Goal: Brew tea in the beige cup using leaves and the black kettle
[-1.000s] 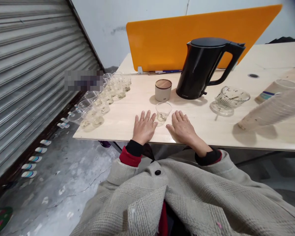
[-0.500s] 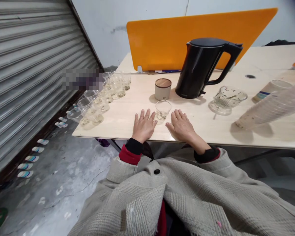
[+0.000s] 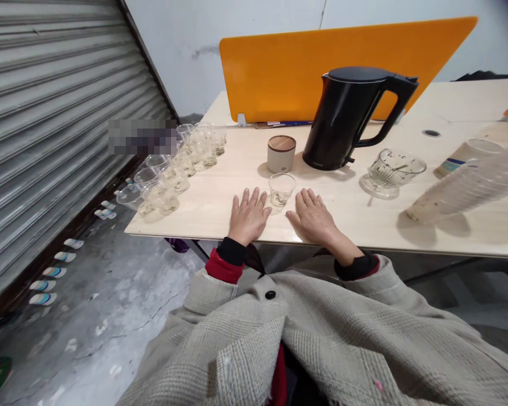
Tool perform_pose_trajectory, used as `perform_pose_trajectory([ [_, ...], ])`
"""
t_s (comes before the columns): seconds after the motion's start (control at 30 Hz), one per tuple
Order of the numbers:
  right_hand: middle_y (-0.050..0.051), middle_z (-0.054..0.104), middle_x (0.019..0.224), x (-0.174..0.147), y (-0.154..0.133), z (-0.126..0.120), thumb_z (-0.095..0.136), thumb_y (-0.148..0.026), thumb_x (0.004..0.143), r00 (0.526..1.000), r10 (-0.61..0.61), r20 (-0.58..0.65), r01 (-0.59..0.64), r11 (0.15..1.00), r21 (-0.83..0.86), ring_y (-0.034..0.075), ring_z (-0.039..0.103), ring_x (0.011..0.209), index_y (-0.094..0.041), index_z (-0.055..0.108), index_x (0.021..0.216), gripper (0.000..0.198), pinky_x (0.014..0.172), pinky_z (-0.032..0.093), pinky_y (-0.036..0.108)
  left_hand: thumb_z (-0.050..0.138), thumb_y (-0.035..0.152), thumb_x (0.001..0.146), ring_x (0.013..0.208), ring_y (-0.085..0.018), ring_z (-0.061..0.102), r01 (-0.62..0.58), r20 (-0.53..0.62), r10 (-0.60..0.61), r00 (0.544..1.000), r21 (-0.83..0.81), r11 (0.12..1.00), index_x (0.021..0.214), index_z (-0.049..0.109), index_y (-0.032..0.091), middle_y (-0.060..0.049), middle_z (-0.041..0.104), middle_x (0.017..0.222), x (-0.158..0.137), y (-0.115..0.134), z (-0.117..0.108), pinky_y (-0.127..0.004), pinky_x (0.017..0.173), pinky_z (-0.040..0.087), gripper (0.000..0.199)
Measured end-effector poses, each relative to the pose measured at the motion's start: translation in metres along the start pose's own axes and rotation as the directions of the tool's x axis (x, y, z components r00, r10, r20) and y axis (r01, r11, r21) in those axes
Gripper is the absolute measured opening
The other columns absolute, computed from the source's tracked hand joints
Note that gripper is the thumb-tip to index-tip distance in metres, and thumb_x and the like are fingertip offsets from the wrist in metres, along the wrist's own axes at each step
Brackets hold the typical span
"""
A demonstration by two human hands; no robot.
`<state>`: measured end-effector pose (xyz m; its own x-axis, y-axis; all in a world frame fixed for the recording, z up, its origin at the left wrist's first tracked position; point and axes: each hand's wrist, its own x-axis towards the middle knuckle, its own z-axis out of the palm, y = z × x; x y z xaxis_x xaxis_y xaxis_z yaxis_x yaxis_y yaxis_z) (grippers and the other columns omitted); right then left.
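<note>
With left hand and right hand flat, fingers outstretched (gripping nothing), leave a little counter around the clear cup to avoid nudges.

Black kettle — orange partition — grey-checked coat

A clear cup stands upright on the table, dark bits and pale liquid in its bottom
</note>
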<state>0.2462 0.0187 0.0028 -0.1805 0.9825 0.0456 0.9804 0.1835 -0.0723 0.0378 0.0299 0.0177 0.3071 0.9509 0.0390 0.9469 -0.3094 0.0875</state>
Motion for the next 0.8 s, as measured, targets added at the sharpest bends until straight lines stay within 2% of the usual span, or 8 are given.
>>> perform_pose_trajectory([
  [0.3,0.03,0.031,0.175,-0.003,-0.004,-0.008,0.038,-0.046,0.11,1.0,0.0,0.024,0.001,1.0,-0.019,0.044,0.026,0.165,0.008,0.039,0.163,0.076,0.135,0.024,0.058,0.024,0.047,0.114,0.171,-0.033,0.018,0.023,0.031,-0.023,0.999,0.001,1.0,0.173,0.029,0.015,-0.007,0.025,0.182,0.001,0.0,-0.002,-0.062,0.138,0.019,0.068],
  [0.8,0.031,0.031,0.174,-0.002,-0.002,-0.005,0.039,-0.046,0.11,1.0,-0.005,0.017,0.006,1.0,-0.024,0.046,0.026,0.165,0.009,0.038,0.163,0.076,0.134,0.024,0.059,0.024,0.046,0.114,0.171,-0.033,0.017,0.015,0.035,-0.015,0.999,0.002,1.0,0.173,0.028,0.015,-0.006,0.024,0.182,0.001,0.0,-0.002,-0.063,0.138,0.018,0.067],
])
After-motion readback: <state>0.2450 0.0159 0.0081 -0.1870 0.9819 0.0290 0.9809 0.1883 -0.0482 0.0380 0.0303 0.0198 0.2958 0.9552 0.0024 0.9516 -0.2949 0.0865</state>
